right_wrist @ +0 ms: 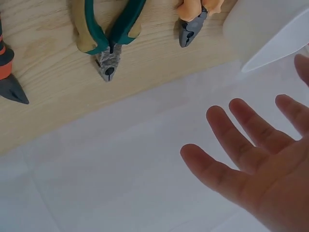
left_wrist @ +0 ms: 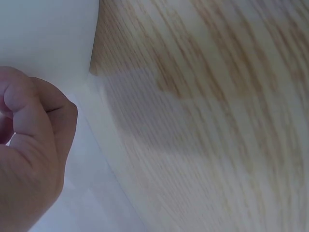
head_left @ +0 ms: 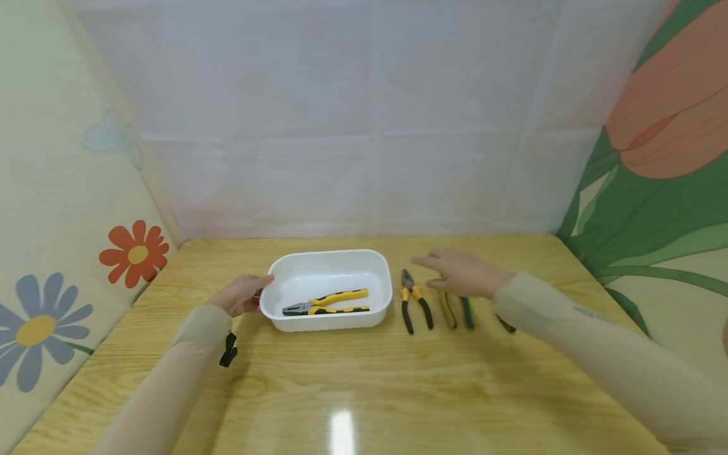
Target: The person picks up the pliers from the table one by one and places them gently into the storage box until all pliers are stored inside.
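Note:
At its left end, a white plastic tub (head_left: 330, 323) is held at the rim by my left hand (head_left: 243, 295); the curled fingers (left_wrist: 29, 106) show against its wall in the left wrist view. Inside the tub lies a pair of yellow-and-black pliers (head_left: 327, 303). My right hand (head_left: 463, 273), fingers spread and holding nothing, is over the tools right of the tub. Nearest to it are orange-and-black pliers (head_left: 417, 300) and green-and-tan pliers (right_wrist: 108, 43), whose heads it hides in the head view.
Farther right, another tool with an orange-and-black handle (right_wrist: 6, 63) is partly hidden by the right forearm in the head view. The wooden table (head_left: 284, 392) ends at a white cloth backdrop (head_left: 352, 183). Flower-printed panels (head_left: 68, 253) stand on both sides.

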Demonstrator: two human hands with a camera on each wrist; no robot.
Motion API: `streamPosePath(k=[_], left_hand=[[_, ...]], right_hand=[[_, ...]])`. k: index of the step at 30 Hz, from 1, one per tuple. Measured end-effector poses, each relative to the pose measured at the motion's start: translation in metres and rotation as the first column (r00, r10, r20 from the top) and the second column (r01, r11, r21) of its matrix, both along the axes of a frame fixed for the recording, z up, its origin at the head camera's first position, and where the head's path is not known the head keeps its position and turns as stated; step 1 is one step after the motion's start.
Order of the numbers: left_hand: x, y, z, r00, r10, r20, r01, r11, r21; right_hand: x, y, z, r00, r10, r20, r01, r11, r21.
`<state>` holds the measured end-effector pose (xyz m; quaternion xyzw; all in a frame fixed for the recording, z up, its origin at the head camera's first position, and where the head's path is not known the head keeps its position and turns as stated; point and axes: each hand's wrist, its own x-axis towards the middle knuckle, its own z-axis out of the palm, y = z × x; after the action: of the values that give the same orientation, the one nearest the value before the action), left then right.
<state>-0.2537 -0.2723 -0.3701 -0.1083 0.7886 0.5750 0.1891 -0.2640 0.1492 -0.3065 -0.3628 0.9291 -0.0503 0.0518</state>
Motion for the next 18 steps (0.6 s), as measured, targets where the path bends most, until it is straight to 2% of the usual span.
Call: streamPosePath(k=[6,14,18], left_hand=[[-0.007,-0.010,-0.007,1.000,-0.025,-0.002,0.026,0.999,0.039],[0.002,0.001,0.004,1.000,0.023,0.011,-0.022,1.000,-0.004],[0.000,0.000,0.001,1.000,0.022,0.017,-0.022,1.000,0.001]], right_hand=[[0.000,0.008,-0.001,1.000,-0.011,0.002,0.011,1.000,-0.029],[0.006,0.020,0.002,0.999,-0.021,-0.035,0.020,0.999,-0.042],[0.008,0.027,0.001,0.997,-0.076,-0.030,0.075,0.996,-0.054]])
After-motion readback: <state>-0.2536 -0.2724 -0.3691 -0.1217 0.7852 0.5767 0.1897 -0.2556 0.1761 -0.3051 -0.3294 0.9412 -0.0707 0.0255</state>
